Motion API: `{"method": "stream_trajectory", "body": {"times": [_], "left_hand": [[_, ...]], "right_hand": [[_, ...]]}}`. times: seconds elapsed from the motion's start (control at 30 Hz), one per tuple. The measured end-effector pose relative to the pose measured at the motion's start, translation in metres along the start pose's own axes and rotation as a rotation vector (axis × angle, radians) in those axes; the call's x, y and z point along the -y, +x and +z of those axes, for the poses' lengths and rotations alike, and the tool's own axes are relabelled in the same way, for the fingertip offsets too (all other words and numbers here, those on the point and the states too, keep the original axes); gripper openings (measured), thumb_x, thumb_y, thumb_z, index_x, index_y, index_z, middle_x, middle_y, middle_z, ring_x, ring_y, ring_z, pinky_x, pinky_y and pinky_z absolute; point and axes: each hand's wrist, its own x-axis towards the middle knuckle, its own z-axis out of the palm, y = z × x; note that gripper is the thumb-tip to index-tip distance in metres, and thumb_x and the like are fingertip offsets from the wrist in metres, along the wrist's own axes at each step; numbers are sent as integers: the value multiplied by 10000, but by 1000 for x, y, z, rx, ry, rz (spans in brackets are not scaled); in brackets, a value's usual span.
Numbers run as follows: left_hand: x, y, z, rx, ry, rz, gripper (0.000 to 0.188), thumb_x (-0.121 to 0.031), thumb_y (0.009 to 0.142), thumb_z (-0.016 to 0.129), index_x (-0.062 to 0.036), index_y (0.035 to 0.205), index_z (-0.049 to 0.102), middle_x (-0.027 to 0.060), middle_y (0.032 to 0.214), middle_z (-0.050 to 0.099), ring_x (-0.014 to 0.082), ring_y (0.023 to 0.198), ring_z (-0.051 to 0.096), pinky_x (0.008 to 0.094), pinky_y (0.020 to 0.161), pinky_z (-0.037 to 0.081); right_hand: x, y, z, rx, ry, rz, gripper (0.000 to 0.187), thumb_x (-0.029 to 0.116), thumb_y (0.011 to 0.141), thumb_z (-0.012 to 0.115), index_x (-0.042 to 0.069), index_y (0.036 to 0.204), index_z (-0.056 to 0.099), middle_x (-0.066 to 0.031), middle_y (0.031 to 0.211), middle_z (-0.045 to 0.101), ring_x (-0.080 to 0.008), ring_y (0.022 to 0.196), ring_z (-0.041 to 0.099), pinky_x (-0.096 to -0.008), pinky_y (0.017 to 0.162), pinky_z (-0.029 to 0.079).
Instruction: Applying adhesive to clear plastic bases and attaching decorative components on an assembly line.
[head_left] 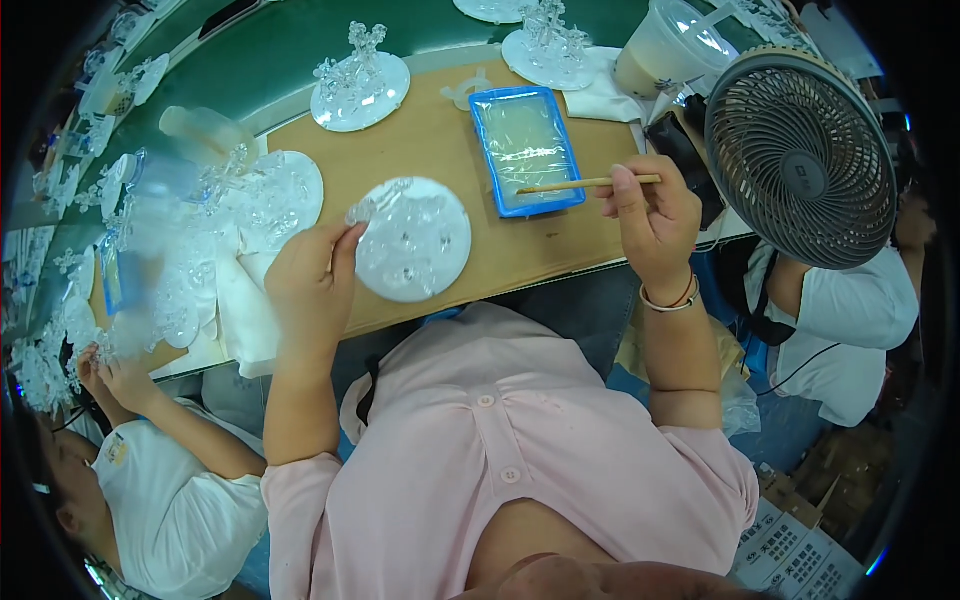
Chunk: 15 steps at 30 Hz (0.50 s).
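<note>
My left hand [312, 268] pinches a small clear plastic piece [362, 211] at the upper left rim of a round white disc [430, 262]. The disc lies on the brown board and has several small clear bumps on it. In my right hand [662, 222] is a thin wooden stick [595, 183], gripped between thumb and fingers. Its dark tip reaches over a shallow blue-rimmed tray [578, 195] holding a shiny, pale, clear substance. I cannot tell whether the tip touches that surface.
A black fan [803, 160] stands at the right, near a lidded plastic cup [660, 55]. White discs with clear figures [362, 88] stand at the back. Clear parts [215, 210] are heaped at the left on the brown board [540, 255]. A co-worker's hands [115, 380] work at far left.
</note>
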Motion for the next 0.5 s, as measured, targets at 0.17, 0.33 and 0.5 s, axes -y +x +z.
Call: {"method": "stream_trajectory", "body": {"times": [0.17,0.33,0.5], "left_hand": [[3,3,15,53,-125,-116,148,-94,757,746,-37,867,665,89,774,670,223,684,640,304,599,491],[7,-6,6,79,-153,-157,161,-99,759,748,-36,886,671,83,786,678,192,684,652,290,603,497],[9,-16,6,92,-137,-148,163,-96,757,749,-42,894,677,79,812,684,185,671,659,276,588,497]], "right_hand": [[-2,-2,2,-27,-21,33,114,102,932,573,-11,922,564,-85,711,653,-80,584,594,-182,530,469],[-14,-9,-4,-124,148,123,117,115,947,549,-2,940,544,-96,720,644,-91,553,571,-196,518,465],[-29,-20,-12,-306,317,111,141,131,972,491,-6,947,515,-140,746,618,-161,551,582,-247,487,471]]}}
